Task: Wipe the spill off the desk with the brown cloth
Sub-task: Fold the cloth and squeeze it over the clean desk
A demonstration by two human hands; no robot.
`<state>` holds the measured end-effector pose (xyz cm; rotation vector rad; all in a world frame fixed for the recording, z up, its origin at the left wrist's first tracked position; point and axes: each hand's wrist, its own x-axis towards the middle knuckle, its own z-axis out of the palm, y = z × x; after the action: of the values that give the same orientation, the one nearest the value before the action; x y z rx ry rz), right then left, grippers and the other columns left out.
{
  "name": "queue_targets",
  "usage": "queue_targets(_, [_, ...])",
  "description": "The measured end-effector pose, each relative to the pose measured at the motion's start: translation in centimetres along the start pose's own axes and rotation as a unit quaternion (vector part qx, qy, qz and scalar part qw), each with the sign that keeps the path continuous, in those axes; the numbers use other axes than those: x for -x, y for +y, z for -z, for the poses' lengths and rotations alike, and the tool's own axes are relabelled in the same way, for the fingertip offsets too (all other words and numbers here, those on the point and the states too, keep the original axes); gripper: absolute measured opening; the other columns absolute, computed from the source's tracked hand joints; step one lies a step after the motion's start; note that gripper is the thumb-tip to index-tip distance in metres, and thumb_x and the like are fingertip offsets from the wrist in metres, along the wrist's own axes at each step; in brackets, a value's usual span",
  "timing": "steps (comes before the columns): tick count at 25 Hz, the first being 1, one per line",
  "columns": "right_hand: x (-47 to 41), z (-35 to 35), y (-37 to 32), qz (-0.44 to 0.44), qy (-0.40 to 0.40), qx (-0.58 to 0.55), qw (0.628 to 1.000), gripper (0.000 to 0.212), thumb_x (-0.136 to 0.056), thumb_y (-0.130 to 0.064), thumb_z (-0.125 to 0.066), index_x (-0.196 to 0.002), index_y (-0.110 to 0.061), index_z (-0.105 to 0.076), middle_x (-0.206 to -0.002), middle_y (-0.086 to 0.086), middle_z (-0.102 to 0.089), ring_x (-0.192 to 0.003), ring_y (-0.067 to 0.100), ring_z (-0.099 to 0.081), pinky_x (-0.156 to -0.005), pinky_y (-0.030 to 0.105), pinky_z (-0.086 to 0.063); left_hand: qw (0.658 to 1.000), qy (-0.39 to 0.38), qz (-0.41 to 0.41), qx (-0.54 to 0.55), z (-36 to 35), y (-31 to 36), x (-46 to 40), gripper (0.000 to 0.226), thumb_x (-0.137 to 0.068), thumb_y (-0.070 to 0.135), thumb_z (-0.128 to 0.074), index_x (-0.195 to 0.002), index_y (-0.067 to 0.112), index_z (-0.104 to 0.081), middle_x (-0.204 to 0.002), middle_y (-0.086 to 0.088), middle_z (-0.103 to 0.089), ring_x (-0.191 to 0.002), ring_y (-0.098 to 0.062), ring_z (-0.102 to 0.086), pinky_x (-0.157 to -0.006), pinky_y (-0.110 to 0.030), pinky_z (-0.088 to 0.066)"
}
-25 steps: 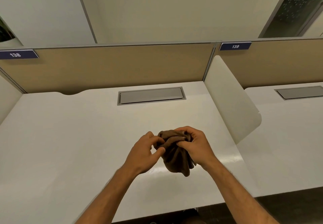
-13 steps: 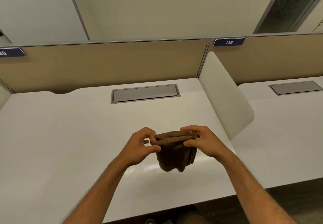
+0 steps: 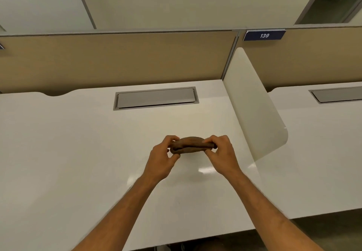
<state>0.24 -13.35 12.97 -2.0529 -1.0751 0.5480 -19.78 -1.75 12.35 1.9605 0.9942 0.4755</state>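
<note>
The brown cloth (image 3: pixel 191 145) is folded into a flat, narrow bundle held level above the white desk (image 3: pixel 78 152). My left hand (image 3: pixel 163 157) pinches its left end between thumb and fingers. At the other end my right hand (image 3: pixel 222 152) pinches it the same way. A faint glossy patch (image 3: pixel 205 170) shows on the desk below my right wrist; I cannot tell whether it is liquid or reflected light.
A grey cable hatch (image 3: pixel 155 97) is set into the desk behind the cloth. A white rounded divider (image 3: pixel 254 109) stands on the right, with a second desk (image 3: pixel 323 143) beyond. A tan partition (image 3: pixel 117 60) runs along the back, carrying a blue "139" label (image 3: pixel 264 35).
The cloth went from a crumpled hanging bunch to a flat folded strip. Both hands moved apart and a little farther from me, and the hanging part is gone.
</note>
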Motion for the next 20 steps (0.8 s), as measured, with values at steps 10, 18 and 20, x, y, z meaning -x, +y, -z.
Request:
queue_targets(10, [4.6,-5.2,10.5,-0.129,-0.285,0.052,0.948,0.028,-0.086,0.001,-0.067,-0.100,-0.022,-0.075,-0.104,0.005,-0.070,-0.093,0.022,-0.066,-0.087,0.043,-0.056,0.972,-0.190,0.125,-0.053,-7.6,-8.0,4.6,0.035,-0.083,0.009,-0.076,-0.094,0.040,-0.063,-0.098,0.021,-0.071,-0.092,-0.004,-0.069,-0.081,-0.014,-0.050])
queue_targets(18, [-4.5,-6.2,9.7,-0.129,-0.218,0.035,0.967,0.048,-0.092,-0.004,-0.063,-0.138,-0.016,-0.061,-0.137,0.007,-0.064,-0.122,0.026,-0.060,-0.108,0.041,-0.047,0.957,-0.059,0.280,0.053,-6.9,-7.3,-2.4,0.047,-0.088,0.007,-0.076,-0.131,0.022,-0.064,-0.128,-0.002,-0.070,-0.115,-0.023,-0.070,-0.088,-0.027,-0.057])
queue_targets(20, [-3.7,-7.2,10.9,-0.094,-0.236,0.099,0.962,0.060,-0.096,-0.011,-0.063,-0.154,-0.015,-0.044,-0.159,0.006,-0.045,-0.147,0.026,-0.039,-0.121,0.036,-0.030,0.942,-0.077,0.326,0.017,-7.8,-7.6,-1.8,0.061,-0.089,0.013,-0.077,-0.146,0.015,-0.054,-0.141,-0.006,-0.062,-0.127,-0.028,-0.062,-0.103,-0.038,-0.053])
